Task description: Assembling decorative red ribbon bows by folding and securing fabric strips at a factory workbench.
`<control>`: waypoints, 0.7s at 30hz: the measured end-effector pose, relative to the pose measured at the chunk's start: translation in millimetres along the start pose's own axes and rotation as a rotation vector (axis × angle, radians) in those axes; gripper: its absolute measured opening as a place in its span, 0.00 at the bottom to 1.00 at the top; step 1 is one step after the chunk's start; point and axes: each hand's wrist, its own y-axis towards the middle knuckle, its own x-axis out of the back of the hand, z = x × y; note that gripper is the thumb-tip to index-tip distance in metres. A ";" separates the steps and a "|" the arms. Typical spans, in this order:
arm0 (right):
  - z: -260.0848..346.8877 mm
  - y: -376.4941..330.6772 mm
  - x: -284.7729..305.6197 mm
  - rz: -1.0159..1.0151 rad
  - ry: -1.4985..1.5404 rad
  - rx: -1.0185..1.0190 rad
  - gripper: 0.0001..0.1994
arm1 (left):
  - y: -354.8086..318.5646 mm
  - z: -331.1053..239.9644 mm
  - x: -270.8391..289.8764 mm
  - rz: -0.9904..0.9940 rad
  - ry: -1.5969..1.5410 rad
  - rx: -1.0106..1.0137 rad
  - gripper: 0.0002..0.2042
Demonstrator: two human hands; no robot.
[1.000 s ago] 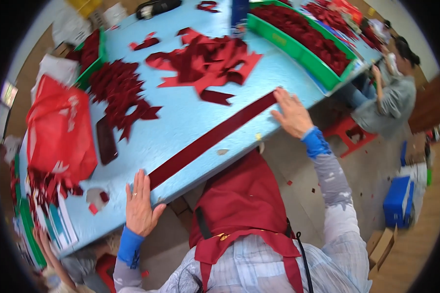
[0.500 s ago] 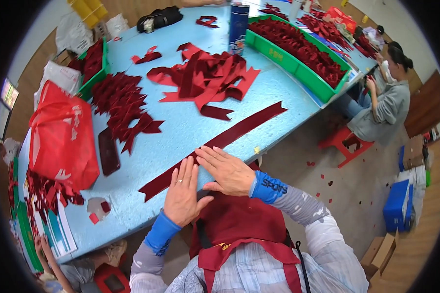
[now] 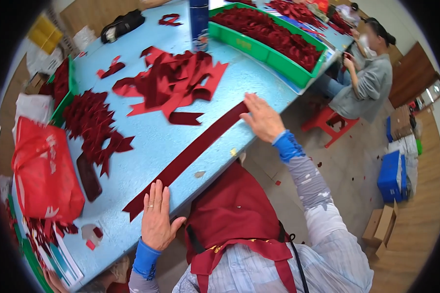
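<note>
A long dark red ribbon strip (image 3: 195, 151) lies flat and diagonal on the light blue table (image 3: 259, 73), near its front edge. My left hand (image 3: 156, 215) rests open by the strip's lower left end, fingertips on it, a ring on one finger. At the strip's upper right end my right hand (image 3: 263, 117) lies open, its fingers covering that end. Beyond the strip is a loose pile of red ribbon pieces (image 3: 166, 83) with notched ends. To the left sits a heap of folded dark red bows (image 3: 90, 122).
A dark phone (image 3: 89, 178) and red bag (image 3: 46, 171) lie at the left. A blue can (image 3: 199, 24) stands beside a green tray (image 3: 259, 52) of folded ribbon. A person in grey (image 3: 371, 83) sits on a red stool (image 3: 330, 127) at the right.
My hands have spread from the strip's middle toward its two ends, left hand down-left, right hand up-right. The whole view has shifted, moving table things leftward.
</note>
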 end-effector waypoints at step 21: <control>116.5 -36.0 14.9 0.082 0.166 0.288 0.31 | -3.0 5.7 -8.2 -0.066 0.041 -0.009 0.42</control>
